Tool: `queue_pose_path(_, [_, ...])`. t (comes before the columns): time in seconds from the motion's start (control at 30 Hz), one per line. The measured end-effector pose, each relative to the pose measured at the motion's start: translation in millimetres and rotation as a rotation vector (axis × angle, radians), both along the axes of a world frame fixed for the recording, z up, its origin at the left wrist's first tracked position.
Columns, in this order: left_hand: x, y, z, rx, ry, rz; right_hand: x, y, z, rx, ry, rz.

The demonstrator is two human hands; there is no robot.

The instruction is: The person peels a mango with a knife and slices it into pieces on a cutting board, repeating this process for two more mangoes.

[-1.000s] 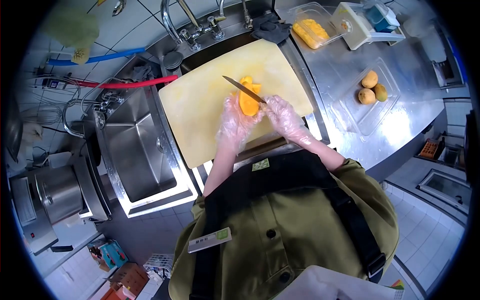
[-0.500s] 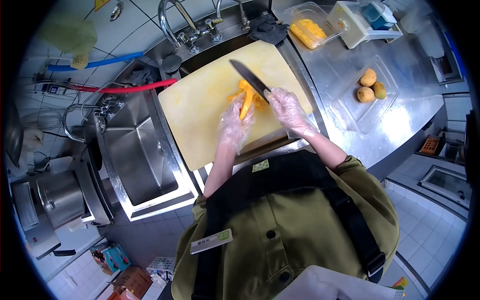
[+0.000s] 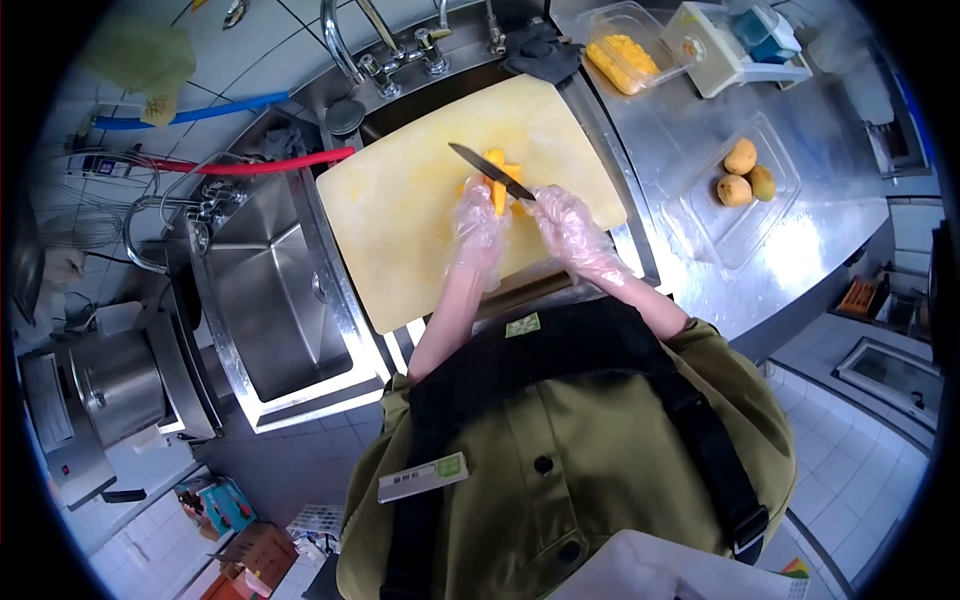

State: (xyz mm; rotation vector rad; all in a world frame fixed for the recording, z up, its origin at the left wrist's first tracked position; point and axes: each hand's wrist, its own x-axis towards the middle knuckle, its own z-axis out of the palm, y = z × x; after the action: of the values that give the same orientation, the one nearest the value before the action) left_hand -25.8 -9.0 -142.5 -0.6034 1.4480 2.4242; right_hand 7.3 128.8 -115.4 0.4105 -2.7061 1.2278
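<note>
The right hand (image 3: pixel 570 228) grips a knife (image 3: pixel 472 159), its blade across a piece of orange fruit (image 3: pixel 499 200) that the left hand (image 3: pixel 480 230) pinches above the middle of the board (image 3: pixel 395 220); the left fingers look close to the blade, so a slip on wet flesh could nick glove (image 3: pixel 478 255) or finger, and a torn scrap might go unseen among the cut pieces (image 3: pixel 514 171); the board bridges a sink (image 3: pixel 430 105), so pressing near its edge may tip or slide it; the tub (image 3: pixel 668 52) of cut fruit, near the counter's (image 3: pixel 665 130) far left corner, looks out of harm's way; three whole fruits (image 3: pixel 734 190) sit loose in a tray (image 3: pixel 715 235) right of the board, and could roll if bumped.
</note>
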Motion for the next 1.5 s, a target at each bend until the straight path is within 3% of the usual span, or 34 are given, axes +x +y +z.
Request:
queue_pose_path(0.03, [-3, 0, -7, 0.041, -0.013, 0.051, -2, 1, -7, -0.091, 0.157, 0.048])
queue_pose_path(0.13, [-2, 2, -16, 0.060, -0.031, 0.107, 4, -3, -23, 0.140, 0.290, 0.045])
queue_pose_path(0.27, [-2, -4, -26, 0.097, -0.035, 0.132, 8, 3, 10, 0.179, -0.140, 0.066])
queue_pose_path(0.3, [-4, -3, -34, 0.099, -0.046, 0.129, 8, -5, 0, 0.268, 0.045, 0.076])
queue_pose_path(0.37, [-4, -4, -49, 0.098, -0.075, 0.124, 10, 0, -9, 0.273, 0.054, 0.048])
queue_pose_path(0.43, [0, -3, -42, -0.206, -0.026, 0.108, 13, 0, 5, 0.332, 0.043, 0.017])
queue_pose_path(0.5, [-1, 0, -34, -0.121, -0.074, 0.163, 12, 0, -3, 0.459, 0.128, 0.034])
queue_pose_path(0.57, [-3, -3, -28, 0.347, -0.221, 0.282, 11, -1, -12, 0.536, 0.202, 0.045])
queue_pose_path(0.67, [-2, -12, -38, 0.352, -0.283, 0.244, 11, -3, -21, 0.576, 0.251, 0.044])
queue_pose_path(0.87, [16, -27, -33, 0.175, -0.127, 0.042, 3, -7, -36, 0.522, 0.200, 0.041])
queue_pose_path(0.93, [25, -28, -11, -0.466, 0.125, -0.104, 2, -10, -34, 0.523, 0.113, 0.042])
queue_pose_path(1.0, [28, -31, -3, -0.450, 0.078, -0.090, 3, -14, -40, 0.489, 0.183, 0.026])
queue_pose_path(1.07, [22, -36, -2, 0.225, -0.247, 0.081, 1, -15, -44, 0.499, 0.193, 0.005])
queue_pose_path(1.27, [27, -48, -19, -0.012, -0.035, -0.078, -23, 0, -45, 0.432, 0.051, 0.022])
queue_pose_path(1.33, [27, -42, 2, -0.337, -0.107, -0.095, -14, 2, -25, 0.322, -0.021, 0.016])
queue_pose_path(1.37, [23, -39, 9, -0.500, -0.134, -0.109, -13, 1, -16, 0.422, -0.110, 0.073])
queue_pose_path(1.47, [22, -42, -5, -0.397, -0.046, -0.117, 6, -5, -19, 0.451, 0.184, 0.108])
queue_pose_path(1.5, [23, -40, -7, -0.344, -0.033, -0.080, 11, -9, -21, 0.567, 0.123, 0.091])
